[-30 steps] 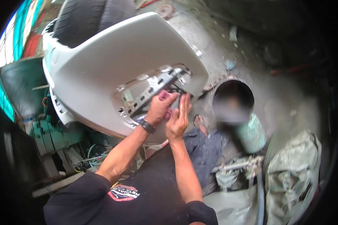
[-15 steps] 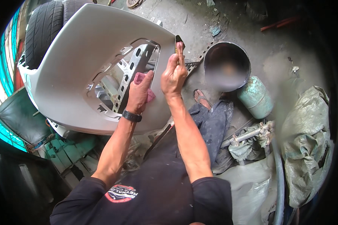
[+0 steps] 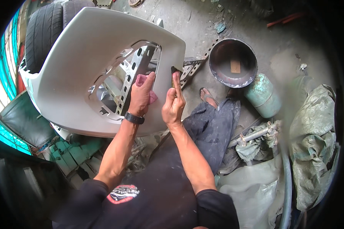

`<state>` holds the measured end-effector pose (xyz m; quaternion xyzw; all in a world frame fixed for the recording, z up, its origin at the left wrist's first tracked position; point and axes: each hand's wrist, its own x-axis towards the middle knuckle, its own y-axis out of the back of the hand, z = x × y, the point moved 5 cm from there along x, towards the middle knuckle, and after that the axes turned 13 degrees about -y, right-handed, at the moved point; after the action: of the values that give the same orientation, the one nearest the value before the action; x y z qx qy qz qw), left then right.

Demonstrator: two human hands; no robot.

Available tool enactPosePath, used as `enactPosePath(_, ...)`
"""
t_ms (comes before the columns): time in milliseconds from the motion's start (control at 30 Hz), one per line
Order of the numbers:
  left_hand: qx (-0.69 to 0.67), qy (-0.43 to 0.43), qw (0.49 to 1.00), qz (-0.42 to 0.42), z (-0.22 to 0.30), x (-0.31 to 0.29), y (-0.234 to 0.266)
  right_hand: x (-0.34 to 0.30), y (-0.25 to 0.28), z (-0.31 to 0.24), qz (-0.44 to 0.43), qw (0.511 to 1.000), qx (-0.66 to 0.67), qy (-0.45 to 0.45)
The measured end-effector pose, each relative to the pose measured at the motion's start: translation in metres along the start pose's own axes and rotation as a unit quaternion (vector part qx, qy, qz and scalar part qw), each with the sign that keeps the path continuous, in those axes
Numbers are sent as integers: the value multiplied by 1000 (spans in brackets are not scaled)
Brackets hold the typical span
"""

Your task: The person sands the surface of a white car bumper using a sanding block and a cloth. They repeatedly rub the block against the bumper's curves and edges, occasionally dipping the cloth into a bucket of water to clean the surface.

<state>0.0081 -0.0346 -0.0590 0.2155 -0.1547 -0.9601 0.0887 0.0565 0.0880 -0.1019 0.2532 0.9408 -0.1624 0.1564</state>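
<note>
A grey-white car bumper (image 3: pixel 80 49) with a large cut-out stands in front of me. My left hand (image 3: pixel 141 94) is closed around a pink sponge (image 3: pixel 141 80) beside the right rim of that cut-out. Along the bumper's right edge, my right hand (image 3: pixel 173 108) presses a dark strip of sandpaper (image 3: pixel 173 81) with its fingers held straight and together. Most of the strip is hidden behind the fingers. Through the cut-out shows a perforated metal bar (image 3: pixel 132 78) of the stand underneath.
Two tyres (image 3: pixel 44 34) stand behind the bumper at far left. To the right are a dark bucket (image 3: pixel 233 78) with a brown block in the water and a worn greenish cylinder (image 3: pixel 263 97). A crumpled tarp (image 3: pixel 313 149) and a pale pipe (image 3: pixel 252 137) lie nearer me.
My right hand has slid with the sandpaper along the bumper's edge, toward me and slightly left. My left hand stays in place with the sponge.
</note>
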Motion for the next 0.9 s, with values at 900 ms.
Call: enactPosePath(900,-25,-27,999,-19,7,11,-6,39,0,-33,-26,967,-168,188)
